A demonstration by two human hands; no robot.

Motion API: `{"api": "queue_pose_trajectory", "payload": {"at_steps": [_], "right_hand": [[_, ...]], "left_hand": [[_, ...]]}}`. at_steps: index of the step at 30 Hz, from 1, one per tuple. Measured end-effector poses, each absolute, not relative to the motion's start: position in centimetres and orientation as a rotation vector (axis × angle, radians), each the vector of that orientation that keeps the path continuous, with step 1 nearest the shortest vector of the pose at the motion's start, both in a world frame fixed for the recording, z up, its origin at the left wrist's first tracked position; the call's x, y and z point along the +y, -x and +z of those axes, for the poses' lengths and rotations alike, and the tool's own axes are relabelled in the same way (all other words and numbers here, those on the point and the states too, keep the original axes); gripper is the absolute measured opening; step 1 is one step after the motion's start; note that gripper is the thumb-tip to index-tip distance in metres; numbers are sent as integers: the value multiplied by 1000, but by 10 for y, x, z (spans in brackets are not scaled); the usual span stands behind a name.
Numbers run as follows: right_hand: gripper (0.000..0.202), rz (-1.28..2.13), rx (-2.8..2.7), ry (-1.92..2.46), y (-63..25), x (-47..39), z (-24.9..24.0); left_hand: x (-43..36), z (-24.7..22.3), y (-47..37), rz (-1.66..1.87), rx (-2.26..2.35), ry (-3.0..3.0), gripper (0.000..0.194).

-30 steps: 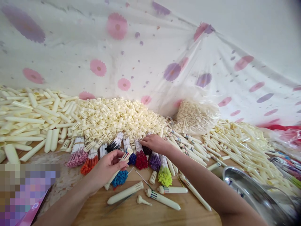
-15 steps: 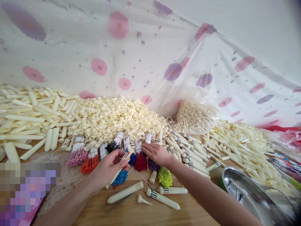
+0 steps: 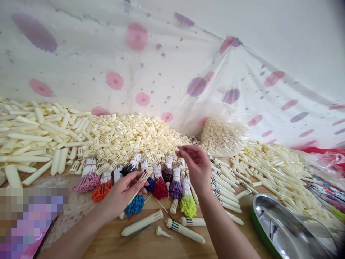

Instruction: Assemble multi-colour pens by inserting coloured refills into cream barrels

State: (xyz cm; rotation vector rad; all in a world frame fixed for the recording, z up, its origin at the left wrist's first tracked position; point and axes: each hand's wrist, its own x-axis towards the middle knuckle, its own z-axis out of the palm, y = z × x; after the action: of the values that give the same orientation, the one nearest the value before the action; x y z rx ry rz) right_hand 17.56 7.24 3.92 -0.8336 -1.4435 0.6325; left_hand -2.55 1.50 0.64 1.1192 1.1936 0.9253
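My left hand is closed around a cream multicolour pen body with slots at its upper end. My right hand is raised above the refill bundles, thumb and fingertips pinched together; whatever is between them is too small to make out. Below the hands lie banded refills with coloured ends: red, purple, yellow-green, blue, orange and pink. Closer to me rest a pen barrel, a pen with coloured sliders and a small cream plunger piece.
Slotted cream sleeves are heaped at the back, long barrels at left. A bag of small parts stands behind a row of pens. At right are thin tubes and a metal tray.
My right hand has lifted away from the red and purple bundles and moved up and right, fingers now pinched. My left hand still holds the pen body in nearly the same place.
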Motion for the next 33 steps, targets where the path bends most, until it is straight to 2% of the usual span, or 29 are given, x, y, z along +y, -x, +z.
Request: {"api": "queue_pose_trajectory", "payload": {"at_steps": [4, 14, 22, 33], "right_hand": [[7, 841, -1244, 806, -167, 68, 53], [9, 953, -1218, 822, -168, 61, 47], [12, 1103, -1221, 848, -159, 61, 43], [16, 1356, -1249, 904, -141, 54, 37]], "left_hand": [[13, 6, 30, 887, 1220, -1272, 46], [12, 4, 32, 848, 1345, -1364, 55], [12, 11, 31, 836, 1356, -1495, 41], [12, 9, 32, 900, 1341, -1427, 44]]}}
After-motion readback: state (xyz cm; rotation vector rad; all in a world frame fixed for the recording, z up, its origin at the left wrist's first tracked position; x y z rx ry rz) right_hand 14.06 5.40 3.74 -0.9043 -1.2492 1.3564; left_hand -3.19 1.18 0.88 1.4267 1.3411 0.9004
